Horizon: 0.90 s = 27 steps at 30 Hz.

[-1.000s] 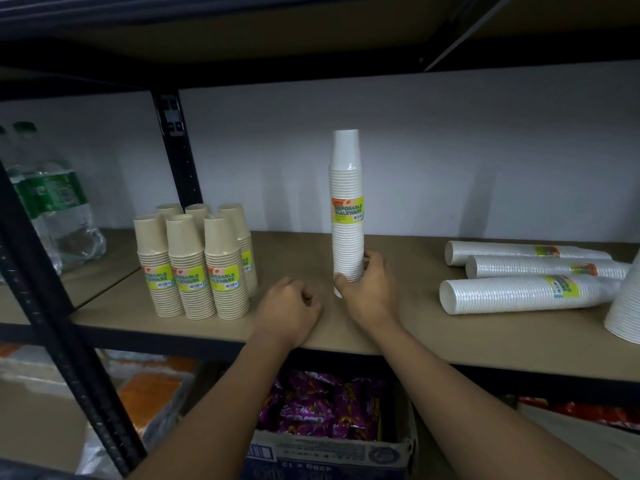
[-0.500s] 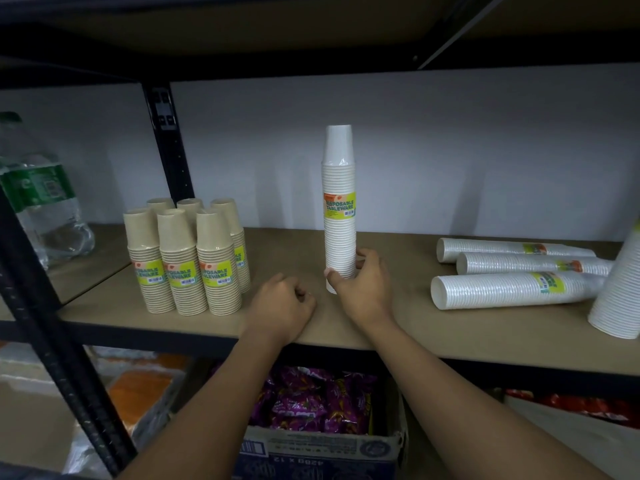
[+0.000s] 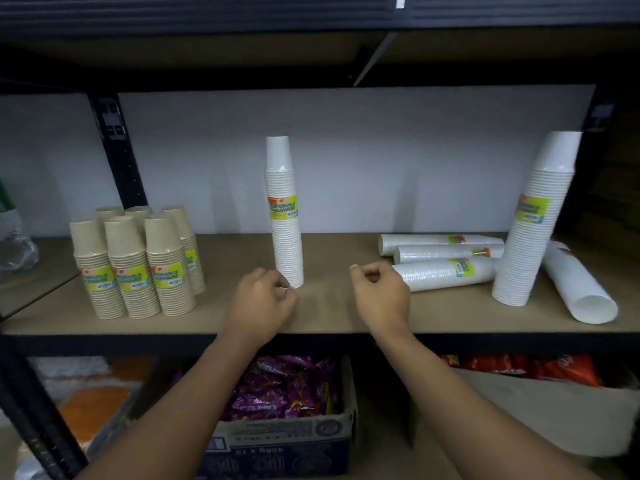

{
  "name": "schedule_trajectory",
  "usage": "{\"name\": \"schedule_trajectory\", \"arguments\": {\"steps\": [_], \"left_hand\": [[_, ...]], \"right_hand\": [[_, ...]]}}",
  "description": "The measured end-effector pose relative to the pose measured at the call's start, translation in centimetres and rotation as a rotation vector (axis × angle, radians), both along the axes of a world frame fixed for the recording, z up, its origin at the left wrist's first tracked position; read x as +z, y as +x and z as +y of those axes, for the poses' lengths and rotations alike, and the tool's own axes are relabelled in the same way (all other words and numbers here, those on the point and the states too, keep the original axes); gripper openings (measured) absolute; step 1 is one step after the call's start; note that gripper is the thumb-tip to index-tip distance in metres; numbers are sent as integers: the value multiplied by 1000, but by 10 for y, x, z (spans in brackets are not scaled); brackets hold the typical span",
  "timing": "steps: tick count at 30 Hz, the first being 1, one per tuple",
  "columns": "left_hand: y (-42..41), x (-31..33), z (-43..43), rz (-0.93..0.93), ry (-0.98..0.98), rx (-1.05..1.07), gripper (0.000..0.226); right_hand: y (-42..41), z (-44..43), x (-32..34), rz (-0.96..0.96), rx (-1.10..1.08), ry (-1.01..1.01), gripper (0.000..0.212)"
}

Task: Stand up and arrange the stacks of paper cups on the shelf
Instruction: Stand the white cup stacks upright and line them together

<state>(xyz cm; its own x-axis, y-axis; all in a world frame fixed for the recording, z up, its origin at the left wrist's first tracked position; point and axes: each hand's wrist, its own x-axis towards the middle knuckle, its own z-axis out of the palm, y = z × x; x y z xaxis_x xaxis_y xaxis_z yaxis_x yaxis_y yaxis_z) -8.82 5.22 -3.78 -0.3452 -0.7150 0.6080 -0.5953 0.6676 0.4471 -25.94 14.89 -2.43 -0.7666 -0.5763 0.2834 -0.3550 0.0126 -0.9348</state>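
Observation:
A tall white cup stack point(image 3: 284, 216) stands upright in the middle of the brown shelf point(image 3: 332, 317). My left hand point(image 3: 258, 304) is loosely curled just in front of its base, holding nothing. My right hand point(image 3: 381, 299) hovers curled to the right, apart from the stack, near three white stacks lying on their sides point(image 3: 446, 268). Another tall white stack point(image 3: 535, 223) stands at the right, with one more white stack point(image 3: 581, 289) lying beside it. Several short brown cup stacks point(image 3: 138, 265) stand grouped at the left.
A black shelf post point(image 3: 117, 150) rises behind the brown cups. A water bottle point(image 3: 14, 240) sits on the neighbouring shelf at far left. Below the shelf are a cardboard box of purple snack packets point(image 3: 284, 407) and red packets point(image 3: 519, 368).
My right hand has let go of the upright white stack and moved right toward the lying stacks. The view has shifted right, showing the tall stack at the right.

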Motion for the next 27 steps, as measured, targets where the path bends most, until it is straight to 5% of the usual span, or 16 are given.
{"name": "schedule_trajectory", "arguments": {"steps": [5, 11, 21, 27], "left_hand": [[-45, 8, 20, 33, -2, -99, 9], [-75, -7, 26, -44, 73, -181, 11], [-78, -18, 17, -68, 27, -217, 11], [-79, -20, 17, -49, -13, -209, 11]], "right_hand": [[-51, 21, 7, -294, -137, -1, 31], [-87, 20, 6, -553, -300, -45, 86], [-84, -13, 12, -160, -334, 247, 84], [-86, -13, 13, -192, -321, 324, 61]]}}
